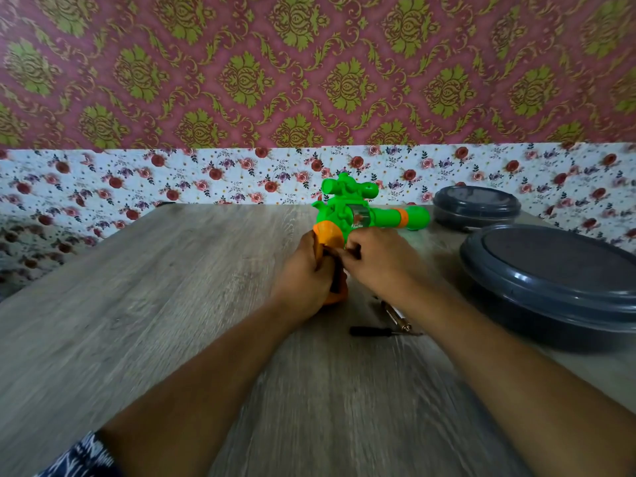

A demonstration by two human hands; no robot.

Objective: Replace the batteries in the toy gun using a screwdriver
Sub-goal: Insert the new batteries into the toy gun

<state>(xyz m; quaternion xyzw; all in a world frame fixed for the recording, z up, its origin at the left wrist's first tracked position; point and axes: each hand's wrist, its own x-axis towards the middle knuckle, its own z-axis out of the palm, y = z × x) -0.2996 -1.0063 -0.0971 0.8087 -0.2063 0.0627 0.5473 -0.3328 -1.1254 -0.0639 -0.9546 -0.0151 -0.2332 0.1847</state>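
Wood-grain table (144,304) against floral and damask wallpaper (241,63).

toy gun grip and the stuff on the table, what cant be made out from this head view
- Grip opening on the toy gun: covered by the left hand and right hand; batteries or cover cannot be told.
- Right hand's fingertips: too small and blurred to show what they pinch.
- Screwdriver: tip hidden under the right forearm.
- Metal items beside it: blurred, part covered.
- Near grey container: cut off by the right edge.
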